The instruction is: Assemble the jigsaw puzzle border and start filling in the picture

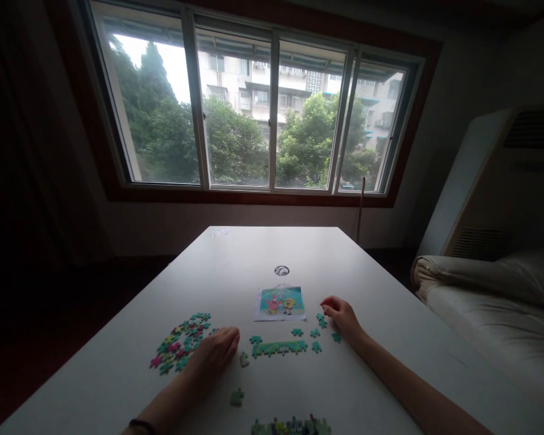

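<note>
My left hand [215, 353] rests on the white table [254, 254], fingers curled, beside a pile of several loose puzzle pieces [181, 341]. A single piece [244, 360] lies just right of its fingertips. My right hand [342, 317] is curled with its fingertips pinched over a few teal pieces [321, 320]. Between my hands lies a joined strip of pieces [280, 347]. Behind the strip sits a small cartoon reference picture [281, 303]. Whether either hand holds a piece is hidden.
Another joined strip [290, 426] lies at the table's near edge, and a lone piece [236, 397] sits in front of it. A round hole [281, 270] marks the table's middle. A white sofa [489, 290] stands at the right, a wide window [254, 109] behind.
</note>
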`<state>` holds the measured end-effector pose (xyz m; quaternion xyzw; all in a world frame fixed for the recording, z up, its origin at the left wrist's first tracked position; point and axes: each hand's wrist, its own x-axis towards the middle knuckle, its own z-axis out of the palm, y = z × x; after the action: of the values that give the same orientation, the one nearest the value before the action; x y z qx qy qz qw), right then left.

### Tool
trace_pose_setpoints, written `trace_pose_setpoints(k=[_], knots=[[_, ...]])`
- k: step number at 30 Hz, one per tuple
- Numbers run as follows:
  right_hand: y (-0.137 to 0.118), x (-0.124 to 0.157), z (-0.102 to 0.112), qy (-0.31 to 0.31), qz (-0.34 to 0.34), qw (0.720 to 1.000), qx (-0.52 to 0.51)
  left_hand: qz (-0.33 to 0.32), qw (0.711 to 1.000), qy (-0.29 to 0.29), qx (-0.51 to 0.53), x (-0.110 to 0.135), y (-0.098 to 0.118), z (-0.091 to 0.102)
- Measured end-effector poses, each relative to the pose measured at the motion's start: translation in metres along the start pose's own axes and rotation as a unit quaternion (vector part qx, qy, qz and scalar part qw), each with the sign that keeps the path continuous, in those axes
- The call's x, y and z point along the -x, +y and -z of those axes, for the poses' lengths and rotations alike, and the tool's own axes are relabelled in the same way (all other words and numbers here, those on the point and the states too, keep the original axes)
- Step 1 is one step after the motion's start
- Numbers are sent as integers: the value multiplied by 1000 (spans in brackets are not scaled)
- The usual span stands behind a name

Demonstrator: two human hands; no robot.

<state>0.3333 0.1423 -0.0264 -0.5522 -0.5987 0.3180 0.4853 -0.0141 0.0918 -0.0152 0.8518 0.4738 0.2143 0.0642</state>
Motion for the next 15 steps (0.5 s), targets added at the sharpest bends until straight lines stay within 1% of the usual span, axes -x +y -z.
trace_pose_setpoints(k=[4,15], knots=[[-2,1,1,-1,0,1000,9,-3,1000,-5,-10,0,0,-2],[-2,1,1,7,-13,1000,18,-9,1000,-25,-15,-3,6,4]])
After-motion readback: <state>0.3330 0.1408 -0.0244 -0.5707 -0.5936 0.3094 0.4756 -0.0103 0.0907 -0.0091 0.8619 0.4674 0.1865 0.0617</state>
